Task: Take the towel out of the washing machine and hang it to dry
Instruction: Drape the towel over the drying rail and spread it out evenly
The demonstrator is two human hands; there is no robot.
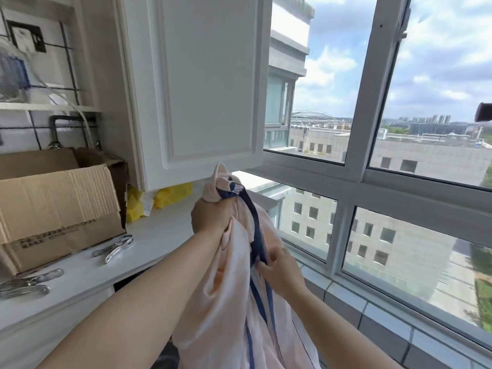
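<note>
Left hand (210,215) grip high on towel (226,302), right hand (282,270) perhaps pinching lower

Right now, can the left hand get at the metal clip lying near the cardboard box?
Probably not yet: the left hand grips the bunched towel. The clip lies uncovered on the countertop.

Soft matt cloth towel (229,302), pale with dark trim. Shiny metal clips (113,249) lower left on a smooth white counter (159,230); rough matt cardboard box (58,209).
</note>
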